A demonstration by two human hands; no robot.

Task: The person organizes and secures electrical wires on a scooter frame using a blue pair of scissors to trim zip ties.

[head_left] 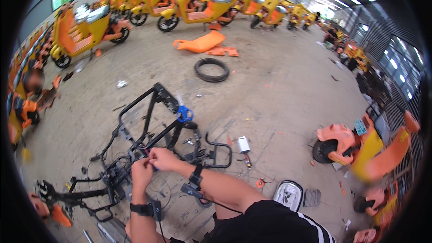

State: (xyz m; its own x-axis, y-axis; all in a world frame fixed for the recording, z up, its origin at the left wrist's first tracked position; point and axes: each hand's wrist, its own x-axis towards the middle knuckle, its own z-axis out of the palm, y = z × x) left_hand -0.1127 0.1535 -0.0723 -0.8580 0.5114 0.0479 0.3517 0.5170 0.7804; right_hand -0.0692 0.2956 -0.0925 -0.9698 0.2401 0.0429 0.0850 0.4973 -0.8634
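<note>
A black scooter frame (146, 126) lies on the concrete floor in front of me, with cables and small fittings about its middle. Over that middle part, my left hand (142, 172) and my right hand (164, 159) come together, fingertips pinched close to each other. What they pinch is too small and too covered to make out; a bit of pinkish-purple shows beside the fingers. A pair of blue-handled scissors (184, 114) rests on the upper right of the frame, beyond my right hand. Each wrist wears a black strap with a small device.
A white box-shaped part with wires (243, 144) and a light tray (288, 195) lie on the floor to the right. Farther off are a black tyre (212, 70) and orange body panels (201, 42). Yellow scooters (193, 4) stand in rows behind; a partly stripped scooter (360, 146) stands right.
</note>
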